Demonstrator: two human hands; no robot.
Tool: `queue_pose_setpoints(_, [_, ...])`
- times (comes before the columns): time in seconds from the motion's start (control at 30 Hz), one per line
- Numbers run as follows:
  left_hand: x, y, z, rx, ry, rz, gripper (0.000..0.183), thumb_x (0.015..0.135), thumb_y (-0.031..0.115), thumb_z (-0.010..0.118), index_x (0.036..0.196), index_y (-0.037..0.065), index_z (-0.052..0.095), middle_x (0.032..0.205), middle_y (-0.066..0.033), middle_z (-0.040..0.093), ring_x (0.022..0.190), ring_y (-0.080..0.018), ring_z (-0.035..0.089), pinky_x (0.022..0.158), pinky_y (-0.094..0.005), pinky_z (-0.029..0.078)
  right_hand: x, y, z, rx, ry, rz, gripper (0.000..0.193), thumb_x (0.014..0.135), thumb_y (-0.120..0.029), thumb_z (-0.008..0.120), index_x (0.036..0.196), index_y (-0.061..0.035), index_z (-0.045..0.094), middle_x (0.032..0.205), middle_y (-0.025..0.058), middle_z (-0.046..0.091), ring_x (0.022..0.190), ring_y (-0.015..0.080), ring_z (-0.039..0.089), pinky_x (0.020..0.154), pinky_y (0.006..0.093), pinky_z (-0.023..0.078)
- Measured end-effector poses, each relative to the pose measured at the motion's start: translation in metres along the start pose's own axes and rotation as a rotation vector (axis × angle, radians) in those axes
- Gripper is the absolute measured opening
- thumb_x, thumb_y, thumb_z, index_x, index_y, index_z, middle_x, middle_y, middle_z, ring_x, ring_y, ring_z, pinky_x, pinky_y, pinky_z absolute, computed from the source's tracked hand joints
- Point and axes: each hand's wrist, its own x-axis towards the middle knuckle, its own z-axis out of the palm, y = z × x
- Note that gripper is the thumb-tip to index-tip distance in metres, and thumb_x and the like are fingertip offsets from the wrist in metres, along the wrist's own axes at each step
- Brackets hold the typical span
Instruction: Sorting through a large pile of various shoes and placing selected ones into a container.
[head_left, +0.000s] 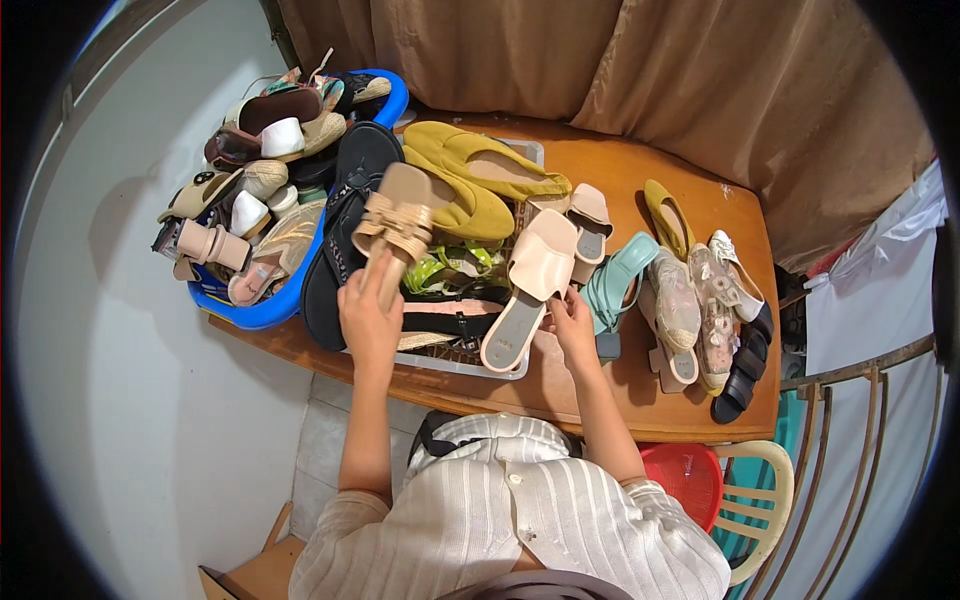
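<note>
My left hand (pixel 370 318) is closed round the heel end of a tan sandal (pixel 402 212) with a woven strap, held up over the shoes. The fingers of my right hand (pixel 574 328) grip the side edge of a pale pink slide sandal (pixel 543 253) with a grey insole. Beneath both is a shallow grey tray (pixel 518 370) of shoes, among them mustard flats (pixel 440 200) and green strappy sandals (pixel 455 268). Large black sandals (pixel 345 225) lie at its left side. Another pale pink slide (pixel 590 225) sits just right of the held one.
A blue basin (pixel 268 312) heaped with shoes stands at the table's left. On the right of the wooden table (pixel 620 395) are teal heels (pixel 615 285), floral flats (pixel 675 300) and black slides (pixel 742 375). A chair (pixel 775 500) with a red basket (pixel 685 480) stands at lower right.
</note>
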Motion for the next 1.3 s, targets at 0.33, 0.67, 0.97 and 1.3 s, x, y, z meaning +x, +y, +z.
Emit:
queue_pose_setpoints(0.33, [0.001,0.017,0.013,0.247,0.072,-0.053,0.059,0.069,0.011,0.072,0.123,0.024,0.055,0.115,-0.0091,0.047,0.107,-0.0288,0.045,0.089,-0.0428,0.038,-0.003,0.009,-0.006,0.133,-0.026,0.043,0.035,0.089,-0.010,0.051,0.122,0.0004,0.046,0.088,0.0063,0.062,0.064,0.0114,0.060,0.059,0.0254,0.051])
queue_pose_setpoints(0.67, [0.034,0.075,0.038,0.092,-0.121,0.323,0.050,0.065,0.023,0.076,0.110,0.008,0.058,0.116,-0.0104,0.049,0.114,-0.0299,0.042,0.094,-0.0457,0.034,-0.008,0.004,-0.005,0.157,-0.070,0.060,0.036,0.090,-0.007,0.049,0.125,0.0022,0.041,0.088,0.0079,0.063,0.065,0.0134,0.062,0.059,0.0259,0.051])
queue_pose_setpoints(0.97, [0.084,0.054,0.124,0.583,-0.204,0.679,0.049,0.069,0.025,0.070,0.114,0.011,0.055,0.112,-0.0023,0.054,0.113,-0.0208,0.047,0.098,-0.0574,0.028,-0.012,0.002,-0.007,0.144,-0.088,0.076,0.035,0.090,-0.009,0.049,0.124,-0.0007,0.044,0.091,0.0039,0.062,0.068,0.0099,0.060,0.066,0.0240,0.051])
queue_pose_setpoints(1.3, [0.105,0.090,0.099,0.339,-0.427,0.413,0.071,0.071,0.028,0.072,0.132,0.017,0.039,0.119,-0.0048,0.052,0.112,-0.0216,0.050,0.098,-0.0522,0.028,-0.009,0.001,-0.006,0.173,-0.094,0.075,0.035,0.090,-0.009,0.050,0.123,0.0008,0.045,0.089,0.0030,0.061,0.067,0.0085,0.057,0.066,0.0237,0.050])
